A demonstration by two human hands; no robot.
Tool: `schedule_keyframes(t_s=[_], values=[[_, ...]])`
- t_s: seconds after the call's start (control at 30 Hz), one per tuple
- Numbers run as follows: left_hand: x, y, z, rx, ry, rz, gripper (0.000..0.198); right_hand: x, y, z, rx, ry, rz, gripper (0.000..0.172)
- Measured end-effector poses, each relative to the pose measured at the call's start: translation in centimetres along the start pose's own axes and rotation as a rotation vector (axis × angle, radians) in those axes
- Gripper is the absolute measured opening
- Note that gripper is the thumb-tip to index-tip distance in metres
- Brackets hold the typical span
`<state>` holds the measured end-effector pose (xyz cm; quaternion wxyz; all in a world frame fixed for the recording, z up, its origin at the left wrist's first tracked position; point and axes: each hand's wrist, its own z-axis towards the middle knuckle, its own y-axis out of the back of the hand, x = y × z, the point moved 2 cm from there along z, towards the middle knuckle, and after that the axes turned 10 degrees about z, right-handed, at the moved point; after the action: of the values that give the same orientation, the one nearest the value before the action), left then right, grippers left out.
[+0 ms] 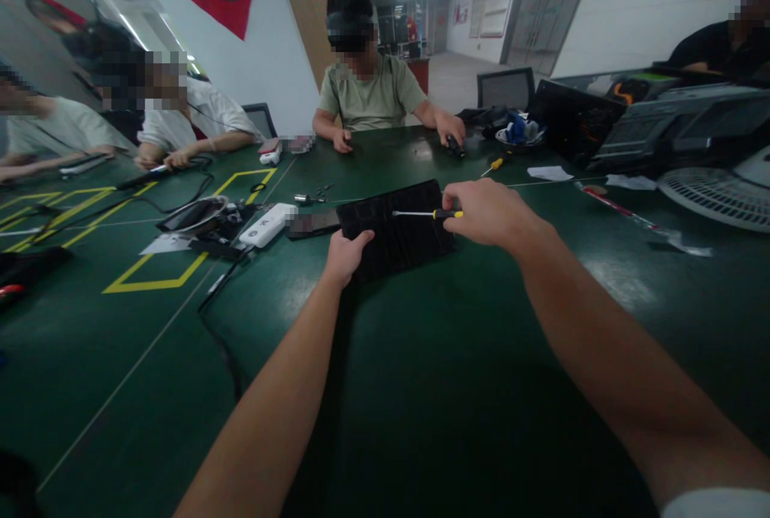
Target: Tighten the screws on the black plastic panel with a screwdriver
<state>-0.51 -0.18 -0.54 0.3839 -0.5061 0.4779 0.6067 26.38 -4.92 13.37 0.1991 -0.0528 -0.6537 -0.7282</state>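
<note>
A flat black panel [400,249], roughly rectangular with ribbed lines, is held tilted above the green table. My left hand [349,256] grips its left edge, thumb on the near face. In my right hand [484,209] is a screwdriver [415,214] with a yellow and black handle, held in closed fingers. Its metal shaft points left across the panel's face; whether the tip touches the panel I cannot tell. Just left of the panel lies a dark phone-like object [313,223], beside a white box-shaped device [269,224].
Across the green table [421,390] sits a person [373,89] with a hand on a small black object. Another yellow screwdriver [496,164] lies near the far edge. To the right are a white fan [715,193] and grey equipment [679,121]. Cables and parts [210,217] lie left.
</note>
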Motion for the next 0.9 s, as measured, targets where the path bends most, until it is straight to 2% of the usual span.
schedule_keyframes(t_s=[0.17, 0.6, 0.9], values=[[0.21, 0.05, 0.21, 0.002, 0.009, 0.004, 0.041, 0.13, 0.11, 0.04, -0.013, 0.011, 0.041, 0.024], [0.09, 0.0, 0.07, 0.0, 0.0, 0.009, 0.04, 0.57, 0.46, -0.23, -0.028, -0.031, 0.026, 0.031], [0.31, -0.08, 0.22, -0.003, 0.004, -0.004, 0.041, 0.73, 0.33, -0.27, 0.03, -0.063, -0.019, 0.037]])
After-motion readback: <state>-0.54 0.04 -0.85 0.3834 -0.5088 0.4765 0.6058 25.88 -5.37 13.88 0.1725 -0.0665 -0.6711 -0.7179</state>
